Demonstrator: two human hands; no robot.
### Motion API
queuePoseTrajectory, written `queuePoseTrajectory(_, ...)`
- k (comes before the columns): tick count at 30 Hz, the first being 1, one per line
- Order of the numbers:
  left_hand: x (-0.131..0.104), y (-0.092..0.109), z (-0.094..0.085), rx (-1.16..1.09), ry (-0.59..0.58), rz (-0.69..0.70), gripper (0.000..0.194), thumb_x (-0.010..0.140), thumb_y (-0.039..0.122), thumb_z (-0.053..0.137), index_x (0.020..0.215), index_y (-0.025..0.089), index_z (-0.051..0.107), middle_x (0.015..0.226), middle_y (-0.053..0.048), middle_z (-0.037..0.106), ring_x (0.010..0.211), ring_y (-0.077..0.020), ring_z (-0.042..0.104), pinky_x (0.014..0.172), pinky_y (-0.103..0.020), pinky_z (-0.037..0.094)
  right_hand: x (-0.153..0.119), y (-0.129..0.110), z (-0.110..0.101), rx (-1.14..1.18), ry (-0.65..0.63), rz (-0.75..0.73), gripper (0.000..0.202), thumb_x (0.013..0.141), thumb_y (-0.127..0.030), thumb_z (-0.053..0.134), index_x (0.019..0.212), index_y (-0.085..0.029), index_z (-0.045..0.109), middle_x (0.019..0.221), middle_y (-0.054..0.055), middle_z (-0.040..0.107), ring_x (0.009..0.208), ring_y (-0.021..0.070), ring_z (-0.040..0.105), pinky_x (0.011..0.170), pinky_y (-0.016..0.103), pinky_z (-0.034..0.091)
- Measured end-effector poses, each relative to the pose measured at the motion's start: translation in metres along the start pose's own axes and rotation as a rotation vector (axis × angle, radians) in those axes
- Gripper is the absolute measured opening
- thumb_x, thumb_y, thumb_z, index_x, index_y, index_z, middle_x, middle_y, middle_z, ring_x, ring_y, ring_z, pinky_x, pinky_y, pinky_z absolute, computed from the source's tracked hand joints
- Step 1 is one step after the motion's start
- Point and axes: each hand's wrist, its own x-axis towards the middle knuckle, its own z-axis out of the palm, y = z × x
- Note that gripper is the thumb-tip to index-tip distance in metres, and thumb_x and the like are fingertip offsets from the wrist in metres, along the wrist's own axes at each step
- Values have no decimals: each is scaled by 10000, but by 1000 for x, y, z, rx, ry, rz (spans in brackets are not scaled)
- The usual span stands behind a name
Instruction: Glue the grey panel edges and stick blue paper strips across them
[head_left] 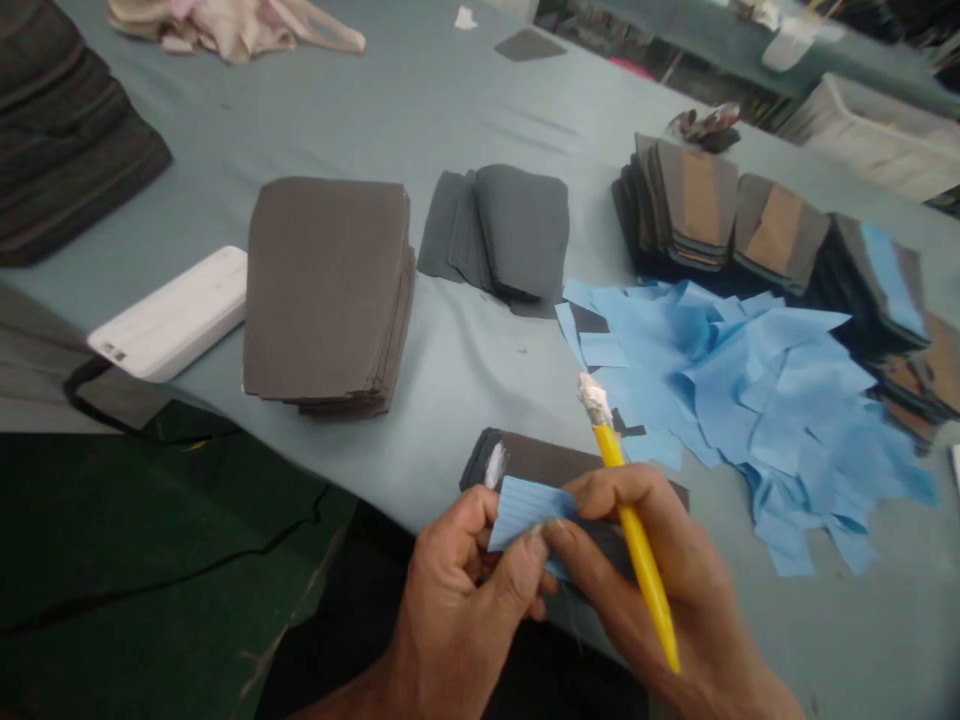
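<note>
Between my two hands is a small blue paper slip [525, 512] with faint lines across it. My left hand [472, 590] pinches it from the left, thumb on top. On its right side, my right hand [652, 560] grips it with thumb and fingertips. A yellow-handled brush [643, 565] with white, caked bristles also rests in my right hand, bristles pointing away from me. Just behind my fingers lies a dark folded fabric piece [551, 455] with a white smear of paste [496, 465] near its left end; my hands cover part of it.
Loose blue slips [720, 370] are heaped to the right. Bundles of dark pieces [694, 200] stand behind them. A brown stack [326, 290], grey pieces [521, 230] and a white power strip [176, 315] lie left and centre. A dark fabric pile [67, 140] sits far left.
</note>
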Motion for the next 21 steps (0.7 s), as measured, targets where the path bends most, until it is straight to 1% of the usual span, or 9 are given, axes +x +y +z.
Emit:
queuePoseTrajectory(3, -3, -5, -3, 183, 53, 116, 195, 942, 363, 659, 845, 195, 660, 678, 17, 670, 562, -96, 622, 537, -168, 533, 0, -1, 7, 42, 42, 17, 147, 1033, -235, 610, 989, -294, 484, 789, -67, 672, 576, 100, 650, 488, 160, 512)
queuePoseTrajectory(5, -6, -8, -11, 421, 67, 297, 63, 941, 237, 642, 941, 207, 697, 699, 36, 699, 588, -92, 652, 583, -158, 550, 2, 3, 9, 40, 61, 13, 145, 1024, -222, 625, 992, -288, 500, 853, -56, 694, 626, 91, 669, 562, 157, 551)
queuePoseTrajectory(6, -8, -9, -15, 555, 67, 419, 95, 940, 190, 642, 1011, 212, 701, 767, 30, 738, 649, -98, 694, 648, -164, 577, 3, 7, 9, 30, 68, 16, 148, 1016, -218, 633, 990, -286, 504, 873, -51, 699, 647, 91, 674, 578, 157, 554)
queuePoseTrajectory(8, -11, -12, -25, 797, 54, 643, 202, 957, 145, 638, 1145, 211, 676, 981, -10, 802, 859, -130, 773, 842, -209, 616, 6, 13, 9, 6, 75, 31, 153, 1002, -219, 648, 973, -280, 510, 873, -47, 698, 661, 95, 671, 578, 161, 543)
queuePoseTrajectory(10, -14, -15, -33, 977, 35, 764, 211, 987, 148, 616, 1189, 199, 652, 1135, -53, 805, 1025, -170, 784, 962, -264, 610, 8, 19, 11, 0, 63, 56, 147, 999, -225, 646, 964, -277, 513, 853, -45, 691, 661, 101, 662, 565, 172, 528)
queuePoseTrajectory(11, -14, -15, -35, 1041, 27, 781, 199, 999, 157, 609, 1190, 196, 647, 1154, -61, 804, 1047, -183, 783, 971, -283, 611, 9, 20, 12, 2, 56, 71, 145, 999, -230, 646, 961, -277, 513, 847, -44, 689, 664, 105, 661, 558, 177, 521)
queuePoseTrajectory(14, -15, -15, -38, 1149, 15, 761, 173, 1016, 183, 592, 1181, 197, 644, 1136, -63, 806, 992, -209, 787, 921, -331, 627, 9, 22, 17, 1, 45, 120, 140, 997, -244, 649, 967, -278, 517, 862, -31, 700, 691, 118, 671, 519, 180, 485)
queuePoseTrajectory(17, -14, -14, -37, 1191, 4, 730, 166, 1025, 202, 584, 1180, 197, 643, 1164, -70, 802, 973, -231, 781, 894, -374, 631, 7, 22, 22, -19, 62, 153, 130, 996, -253, 651, 970, -273, 525, 866, -19, 711, 680, 121, 667, 486, 186, 450)
queuePoseTrajectory(21, -13, -13, -37, 1205, -9, 727, 152, 1041, 222, 565, 1165, 197, 649, 1169, -62, 803, 948, -225, 779, 850, -374, 639, 5, 20, 26, -64, 100, 191, 122, 986, -260, 646, 951, -262, 528, 883, 3, 710, 731, 138, 684, 467, 196, 416)
